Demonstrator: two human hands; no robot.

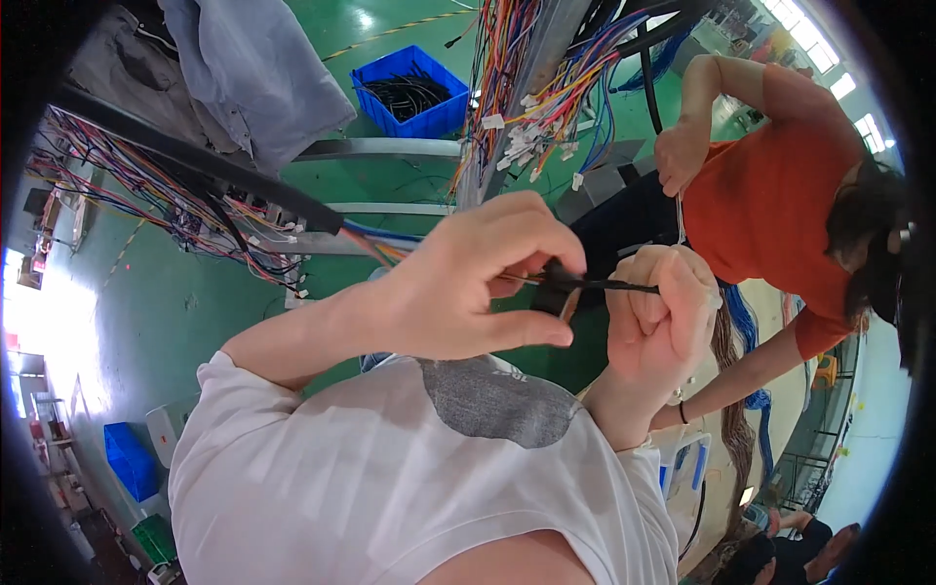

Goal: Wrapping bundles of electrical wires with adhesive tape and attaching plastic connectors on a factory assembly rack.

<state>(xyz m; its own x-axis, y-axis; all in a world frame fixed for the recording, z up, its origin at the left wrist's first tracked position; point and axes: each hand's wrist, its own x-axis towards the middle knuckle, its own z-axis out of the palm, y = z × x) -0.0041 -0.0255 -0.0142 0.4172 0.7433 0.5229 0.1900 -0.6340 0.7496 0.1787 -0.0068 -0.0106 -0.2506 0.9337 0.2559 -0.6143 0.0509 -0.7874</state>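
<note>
My left hand pinches a small black piece between thumb and fingers at the middle of the view. A thin black wire runs from that piece to the right into my right hand, which is closed in a fist around it. Both hands are held close together above my white shirt. What the black piece is cannot be made out, because my fingers cover most of it.
A person in an orange shirt stands at the right, one hand on a white wire. Bundles of coloured wires hang from a frame, and more at the left. A blue bin of black cables sits on the green floor.
</note>
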